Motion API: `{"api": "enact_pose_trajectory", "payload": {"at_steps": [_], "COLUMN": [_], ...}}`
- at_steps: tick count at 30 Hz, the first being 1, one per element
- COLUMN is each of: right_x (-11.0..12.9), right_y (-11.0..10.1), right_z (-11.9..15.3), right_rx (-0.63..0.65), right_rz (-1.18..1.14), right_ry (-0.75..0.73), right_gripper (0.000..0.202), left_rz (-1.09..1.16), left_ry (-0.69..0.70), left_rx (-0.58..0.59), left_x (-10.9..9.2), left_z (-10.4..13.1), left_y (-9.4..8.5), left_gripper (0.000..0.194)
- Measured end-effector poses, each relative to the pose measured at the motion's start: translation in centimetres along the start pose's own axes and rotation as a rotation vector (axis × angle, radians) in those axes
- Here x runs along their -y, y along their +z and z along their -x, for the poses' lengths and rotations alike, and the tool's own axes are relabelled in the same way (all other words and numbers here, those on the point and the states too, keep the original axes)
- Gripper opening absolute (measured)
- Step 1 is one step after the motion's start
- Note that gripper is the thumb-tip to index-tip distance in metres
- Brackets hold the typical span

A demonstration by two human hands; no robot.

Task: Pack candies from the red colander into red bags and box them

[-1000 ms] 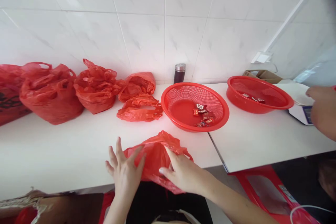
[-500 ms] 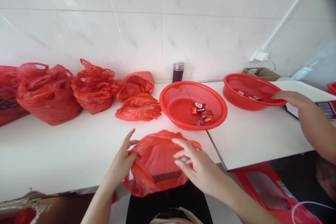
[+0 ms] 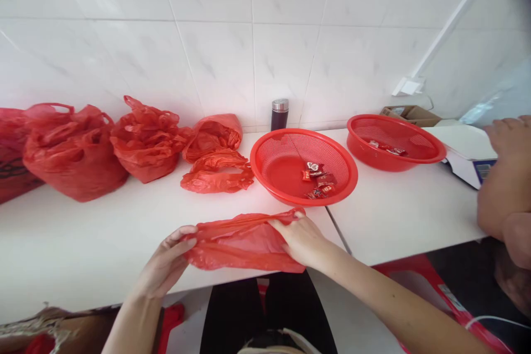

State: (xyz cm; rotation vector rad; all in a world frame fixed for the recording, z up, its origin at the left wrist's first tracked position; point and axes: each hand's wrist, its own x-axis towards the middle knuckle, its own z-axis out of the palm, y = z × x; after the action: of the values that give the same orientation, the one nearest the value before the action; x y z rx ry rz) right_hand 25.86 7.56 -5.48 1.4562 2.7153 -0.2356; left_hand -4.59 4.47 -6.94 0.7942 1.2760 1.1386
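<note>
As I view the scene remotely through the head camera, a translucent red plastic carrier bag occupies the lower centre of the frame, spread over the near edge of the white table. Its long axis runs left to right, directly between the hands, one at each end; since both touch it, neither is nearer. The left hand, half curled, has thumb and fingertips closed on the left end; how firmly, I cannot tell. The right hand is closed around the right end, thumb on the near side, most fingers hidden from me. Just beyond the bag, up and to the right, stands a round red plastic colander holding a few wrapped candies, nearer the right hand. Two crumpled red bags, one lying on its side and one slumped open, rest left of the colander.
</note>
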Motion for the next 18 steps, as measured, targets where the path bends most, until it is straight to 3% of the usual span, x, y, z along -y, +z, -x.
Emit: {"api": "enact_pose_trajectory", "payload": {"at_steps": [2,5,7,9,12,15,18], "right_x": [0.3,0.9,1.1,1.2,1.0,-0.1,-1.8], "right_y": [-0.6,-0.8,-0.5,-0.1,0.5,0.6,0.3], "right_z": [0.2,0.3,0.2,-0.1,-0.6,-0.9,-0.6], "right_rx": [0.073,0.175,0.187,0.178,0.197,0.25,0.287], "right_rz": [0.001,-0.04,-0.081,-0.112,-0.155,-0.188,-0.195], "right_ry": [0.051,0.05,0.044,0.048,0.077,0.124,0.158], "right_gripper": [0.058,0.057,0.062,0.067,0.075,0.082,0.084], "left_rz": [-0.317,-0.798,-0.988,-1.113,-1.195,-1.158,-1.037], "left_ry": [0.137,0.407,0.567,0.636,0.61,0.599,0.587], "left_rx": [-0.125,-0.352,-0.402,-0.362,-0.228,-0.06,0.067], "left_x": [0.9,2.3,3.1,3.9,4.8,4.8,3.9], "left_z": [-1.2,-1.7,-1.6,-1.3,-1.3,-1.6,-1.7], "left_y": [-0.2,1.5,3.4,5.0,6.5,6.2,4.7], "left_gripper": [0.01,0.025,0.034,0.034,0.029,0.038,0.037]}}
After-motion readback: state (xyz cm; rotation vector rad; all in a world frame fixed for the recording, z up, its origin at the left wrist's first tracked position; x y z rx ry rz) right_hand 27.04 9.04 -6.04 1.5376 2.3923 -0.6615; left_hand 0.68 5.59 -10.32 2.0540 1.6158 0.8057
